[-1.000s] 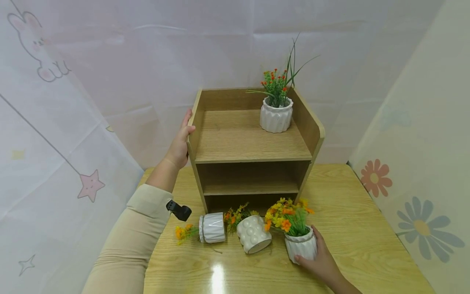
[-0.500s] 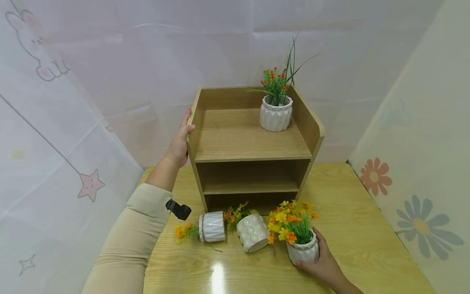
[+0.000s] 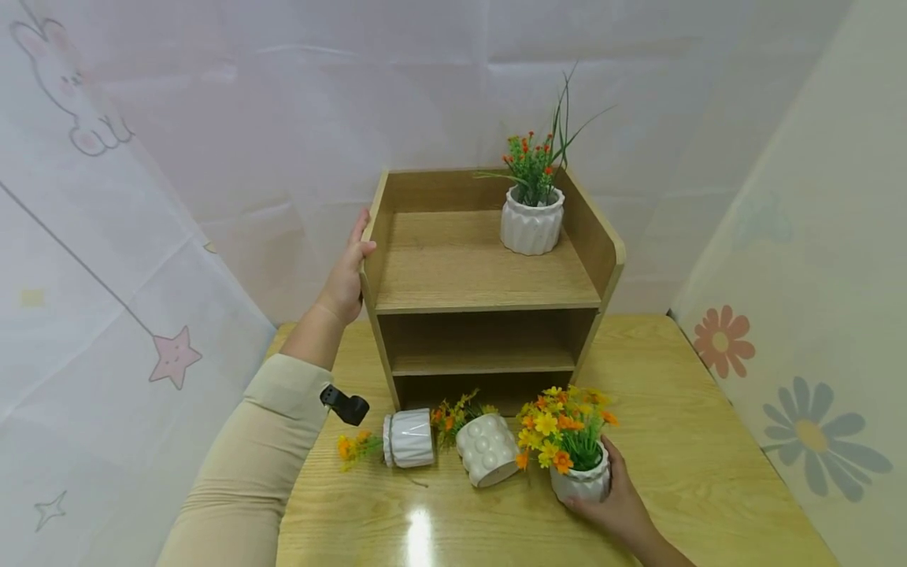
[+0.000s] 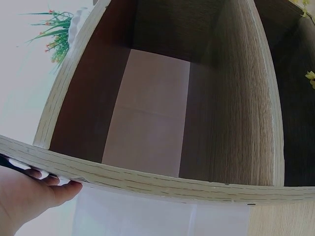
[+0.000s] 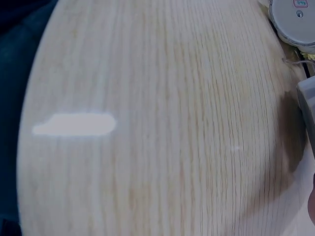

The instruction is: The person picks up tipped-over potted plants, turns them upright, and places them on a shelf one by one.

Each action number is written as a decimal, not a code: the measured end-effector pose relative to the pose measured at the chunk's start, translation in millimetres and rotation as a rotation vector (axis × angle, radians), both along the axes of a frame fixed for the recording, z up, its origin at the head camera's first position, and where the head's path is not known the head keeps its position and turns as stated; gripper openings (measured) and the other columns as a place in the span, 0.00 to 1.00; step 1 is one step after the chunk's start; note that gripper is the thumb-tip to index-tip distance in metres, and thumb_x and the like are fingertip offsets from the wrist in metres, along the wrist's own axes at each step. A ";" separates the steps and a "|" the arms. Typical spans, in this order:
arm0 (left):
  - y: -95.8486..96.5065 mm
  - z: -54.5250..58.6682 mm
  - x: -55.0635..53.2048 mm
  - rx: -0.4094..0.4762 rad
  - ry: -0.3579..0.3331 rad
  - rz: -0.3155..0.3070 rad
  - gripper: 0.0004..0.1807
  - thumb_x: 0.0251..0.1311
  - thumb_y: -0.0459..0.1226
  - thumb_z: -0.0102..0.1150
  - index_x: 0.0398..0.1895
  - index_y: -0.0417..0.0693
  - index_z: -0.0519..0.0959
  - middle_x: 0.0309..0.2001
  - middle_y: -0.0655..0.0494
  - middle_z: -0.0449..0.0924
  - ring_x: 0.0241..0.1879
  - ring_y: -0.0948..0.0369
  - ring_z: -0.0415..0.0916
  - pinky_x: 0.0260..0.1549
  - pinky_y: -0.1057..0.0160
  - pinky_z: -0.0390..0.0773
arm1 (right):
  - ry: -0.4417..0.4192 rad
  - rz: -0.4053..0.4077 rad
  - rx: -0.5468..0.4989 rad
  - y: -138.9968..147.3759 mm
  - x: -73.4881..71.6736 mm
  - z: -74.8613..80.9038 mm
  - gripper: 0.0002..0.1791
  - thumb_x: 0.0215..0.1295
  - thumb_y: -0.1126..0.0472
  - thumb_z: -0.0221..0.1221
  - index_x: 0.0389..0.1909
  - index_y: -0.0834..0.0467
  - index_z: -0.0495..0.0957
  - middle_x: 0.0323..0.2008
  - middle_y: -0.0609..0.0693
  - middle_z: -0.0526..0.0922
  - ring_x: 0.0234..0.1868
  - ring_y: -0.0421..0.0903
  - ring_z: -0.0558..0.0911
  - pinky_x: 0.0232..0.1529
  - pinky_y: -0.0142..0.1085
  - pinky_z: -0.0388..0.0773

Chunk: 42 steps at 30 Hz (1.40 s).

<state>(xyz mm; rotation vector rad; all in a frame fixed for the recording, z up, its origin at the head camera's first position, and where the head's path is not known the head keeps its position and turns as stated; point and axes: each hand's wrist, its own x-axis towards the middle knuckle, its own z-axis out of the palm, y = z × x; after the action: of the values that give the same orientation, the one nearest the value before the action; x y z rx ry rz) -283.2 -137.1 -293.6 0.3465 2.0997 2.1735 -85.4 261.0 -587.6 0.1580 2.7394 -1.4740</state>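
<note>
In the head view my right hand (image 3: 616, 504) grips a white ribbed flowerpot (image 3: 583, 479) from its right side, with yellow and orange flowers (image 3: 560, 425) leaning left out of it. Only a sliver of that pot (image 5: 307, 98) enters the right wrist view. My left hand (image 3: 346, 276) lies against the outer left side of a wooden shelf unit (image 3: 482, 276), its thumb at the panel's edge. The left wrist view shows the same hand (image 4: 39, 199) along the side panel (image 4: 147, 179), fingers mostly behind it.
On the table (image 3: 708, 472), a white ribbed pot (image 3: 409, 438) and a bubbled cream pot (image 3: 489, 450) lie on their sides before the shelf, flowers spilling out. Another white pot (image 3: 533, 223) with red flowers and long grass stands on the shelf's top right. Printed cloth walls surround the table.
The flowers in the pot in my right hand have shifted slightly right and downward as the pot turned more upright. My left hand has stayed on the shelf's side.
</note>
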 end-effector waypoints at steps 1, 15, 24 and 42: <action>0.2 -0.2 0.0 -0.002 0.000 0.001 0.39 0.65 0.42 0.29 0.78 0.74 0.33 0.80 0.67 0.28 0.75 0.52 0.40 0.70 0.41 0.46 | -0.015 -0.006 -0.009 -0.7 -1.4 -1.1 0.71 0.42 0.53 0.78 0.78 0.54 0.36 0.73 0.70 0.52 0.69 0.70 0.61 0.61 0.65 0.63; 0.5 -1.9 -0.5 -0.008 0.021 0.004 0.39 0.65 0.41 0.29 0.78 0.74 0.33 0.80 0.66 0.29 0.75 0.52 0.41 0.71 0.42 0.46 | -0.108 -0.015 -0.096 -6.9 -13.6 -6.9 0.74 0.44 0.54 0.76 0.77 0.50 0.26 0.75 0.70 0.45 0.72 0.70 0.55 0.65 0.65 0.59; 0.6 -1.6 -0.6 -0.018 0.018 0.006 0.39 0.65 0.41 0.28 0.78 0.74 0.33 0.80 0.65 0.29 0.75 0.51 0.41 0.70 0.42 0.46 | -0.089 -0.021 -0.112 -10.0 -14.7 -8.9 0.74 0.45 0.57 0.76 0.77 0.56 0.26 0.74 0.72 0.43 0.72 0.71 0.52 0.67 0.65 0.52; 1.1 -1.7 0.1 -0.004 0.014 0.010 0.39 0.65 0.41 0.29 0.78 0.74 0.34 0.80 0.64 0.31 0.73 0.49 0.44 0.69 0.42 0.48 | -0.101 -0.051 0.003 -10.1 -10.6 -17.1 0.70 0.45 0.54 0.75 0.75 0.61 0.30 0.69 0.77 0.55 0.68 0.73 0.62 0.64 0.64 0.61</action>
<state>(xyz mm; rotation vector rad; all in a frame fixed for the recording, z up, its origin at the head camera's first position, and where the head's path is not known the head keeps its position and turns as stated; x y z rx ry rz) -283.1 -136.0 -295.2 0.3531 2.1174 2.1783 -95.9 250.9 -604.7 0.2955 2.6770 -1.4324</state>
